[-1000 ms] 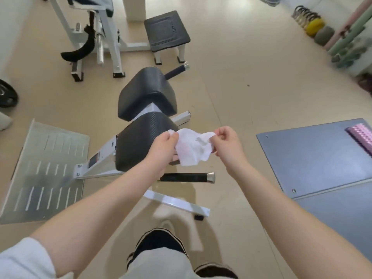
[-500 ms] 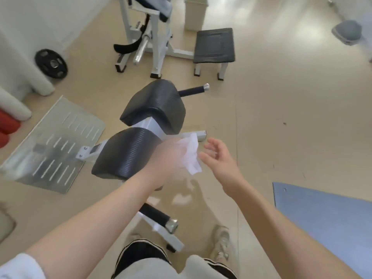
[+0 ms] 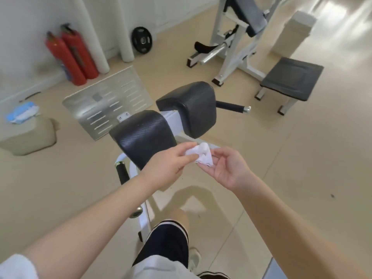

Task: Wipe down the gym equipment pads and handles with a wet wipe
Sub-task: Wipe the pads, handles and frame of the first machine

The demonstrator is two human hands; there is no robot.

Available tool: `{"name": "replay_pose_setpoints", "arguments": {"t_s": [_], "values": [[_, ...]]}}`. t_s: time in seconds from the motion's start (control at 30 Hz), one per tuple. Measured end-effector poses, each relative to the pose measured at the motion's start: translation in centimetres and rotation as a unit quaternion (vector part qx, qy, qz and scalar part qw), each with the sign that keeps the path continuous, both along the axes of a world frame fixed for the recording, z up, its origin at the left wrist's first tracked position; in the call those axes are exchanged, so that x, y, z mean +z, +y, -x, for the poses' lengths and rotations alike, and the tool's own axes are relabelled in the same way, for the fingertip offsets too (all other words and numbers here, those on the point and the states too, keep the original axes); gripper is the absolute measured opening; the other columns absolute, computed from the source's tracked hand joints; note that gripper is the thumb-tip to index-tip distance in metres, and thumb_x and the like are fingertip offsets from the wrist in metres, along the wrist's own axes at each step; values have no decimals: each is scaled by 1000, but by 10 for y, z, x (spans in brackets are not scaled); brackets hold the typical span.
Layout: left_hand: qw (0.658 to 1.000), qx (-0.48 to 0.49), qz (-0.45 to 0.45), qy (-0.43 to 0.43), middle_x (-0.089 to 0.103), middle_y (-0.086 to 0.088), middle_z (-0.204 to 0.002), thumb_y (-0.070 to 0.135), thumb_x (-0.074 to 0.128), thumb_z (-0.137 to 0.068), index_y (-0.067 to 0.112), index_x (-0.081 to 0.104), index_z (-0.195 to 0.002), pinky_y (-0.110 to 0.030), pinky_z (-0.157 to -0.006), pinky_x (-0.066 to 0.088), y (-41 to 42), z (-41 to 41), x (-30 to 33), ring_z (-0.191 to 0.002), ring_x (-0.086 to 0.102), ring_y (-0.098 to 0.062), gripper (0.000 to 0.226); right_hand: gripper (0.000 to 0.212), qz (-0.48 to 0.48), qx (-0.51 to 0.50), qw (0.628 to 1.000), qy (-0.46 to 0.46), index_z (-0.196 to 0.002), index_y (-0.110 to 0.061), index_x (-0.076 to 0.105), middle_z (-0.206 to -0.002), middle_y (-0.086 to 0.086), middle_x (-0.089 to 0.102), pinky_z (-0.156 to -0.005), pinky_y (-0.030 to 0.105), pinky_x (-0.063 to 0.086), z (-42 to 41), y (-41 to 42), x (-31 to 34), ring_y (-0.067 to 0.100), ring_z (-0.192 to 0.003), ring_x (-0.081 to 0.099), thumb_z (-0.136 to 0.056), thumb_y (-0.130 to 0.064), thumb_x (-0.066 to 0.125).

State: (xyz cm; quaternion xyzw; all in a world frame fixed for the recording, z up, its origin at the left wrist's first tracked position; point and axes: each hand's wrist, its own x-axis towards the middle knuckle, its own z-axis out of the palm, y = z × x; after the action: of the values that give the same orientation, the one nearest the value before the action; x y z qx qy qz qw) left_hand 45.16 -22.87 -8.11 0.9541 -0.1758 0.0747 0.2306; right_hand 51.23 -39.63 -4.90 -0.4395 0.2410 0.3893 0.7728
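White wipe: bunched up, just past the near pad's front edge
Left hand: pinching it (fingers curled)
Right hand: palm up, fingers loose, fingertips touching the wipe

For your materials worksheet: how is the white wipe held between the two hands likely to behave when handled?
The wipe looks floppy: it sits bunched and creased in the left hand, its scalloped edge drooping toward the right hand. Probably very light, since fingertips alone carry it. It would likely crumple rather than slide when pushed.

White wipe, black pads.
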Motion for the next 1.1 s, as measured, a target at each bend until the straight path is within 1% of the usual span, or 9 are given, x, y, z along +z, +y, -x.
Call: {"name": "replay_pose_setpoints", "arguments": {"t_s": [0.13, 0.23, 0.33, 0.43, 0.53, 0.63, 0.8, 0.97, 1.1], "values": [[997, 13, -68, 17, 59, -15, -126, 12, 44, -75, 17, 73, -97, -25, -54, 48, 25, -11, -6, -85, 67, -31, 36, 29, 116, 159, 978, -63, -108, -3, 62, -105, 16, 68, -84, 38, 55, -34, 41, -10, 27, -94, 66, -91, -25, 56], [995, 44, -70, 59, 58, -12, -129, 21, 37, -75, 24, 74, -88, -23, -47, 44, 54, -24, -14, -78, 68, -27, 39, 20, 205, 287, 925, -144, -106, -2, 63, -96, 14, 66, -74, 26, 53, -56, 86, -19, 21, -81, 64, -88, -11, 58], [987, 106, -52, 114, 44, -4, -143, 32, 35, -84, 27, 67, -107, -33, -69, 47, 93, -49, -21, -108, 59, -26, 40, 16, 230, 325, 899, -184, -101, -2, 63, -80, 13, 63, -62, 23, 49, -81, 133, -22, 15, -63, 57, -88, -10, 58], [975, 185, 0, 122, 33, 5, -149, 32, 36, -94, 30, 43, -136, -33, -96, 40, 134, -70, -19, -126, 43, -19, 43, 20, 251, 349, 886, -173, -106, -4, 62, -98, 11, 67, -87, 29, 53, -110, 189, -27, 18, -91, 65, -87, -9, 60], [968, 237, 52, 60, 51, -7, -135, 15, 42, -90, 11, 58, -123, -27, -86, 47, 175, -79, -26, -108, 60, -23, 37, 10, 305, 403, 818, -273, -85, -12, 64, -82, 5, 64, -79, 30, 53, -137, 248, -37, 20, -85, 62, -87, -6, 57], [881, 424, 188, 98, 57, -8, -126, 7, 48, -90, 9, 63, -108, -31, -86, 47, 211, -81, -56, -103, 61, -27, 24, 18, 366, 472, 683, -420, -82, -15, 64, -87, 3, 64, -73, 30, 50, -162, 294, -60, 19, -82, 59, -88, -7, 49], [612, 565, 450, 321, 43, -4, -141, 31, 52, -92, 14, 38, -137, -32, -104, 32, 236, -81, -120, -127, 43, -21, 51, 23, 357, 570, 499, -547, -108, -14, 64, -111, 7, 64, -92, 32, 47, -185, 348, -129, 25, -104, 57, -94, -14, 45], [572, 516, 540, 339, 56, 5, -125, 32, 61, -85, 23, 50, -128, -28, -98, 40, 233, -81, -156, -113, 52, -13, 45, 26, 323, 663, 353, -576, -112, -15, 61, -111, 10, 63, -87, 28, 43, -190, 396, -192, 26, -103, 56, -96, -12, 41], [536, 504, 606, 302, 63, 8, -114, 19, 59, -88, 30, 56, -116, -7, -79, 45, 233, -77, -161, -102, 59, -4, 31, 27, 282, 722, 306, -553, -101, -6, 63, -104, 12, 64, -76, 28, 40, -170, 416, -215, 27, -97, 57, -96, -16, 38]]}}
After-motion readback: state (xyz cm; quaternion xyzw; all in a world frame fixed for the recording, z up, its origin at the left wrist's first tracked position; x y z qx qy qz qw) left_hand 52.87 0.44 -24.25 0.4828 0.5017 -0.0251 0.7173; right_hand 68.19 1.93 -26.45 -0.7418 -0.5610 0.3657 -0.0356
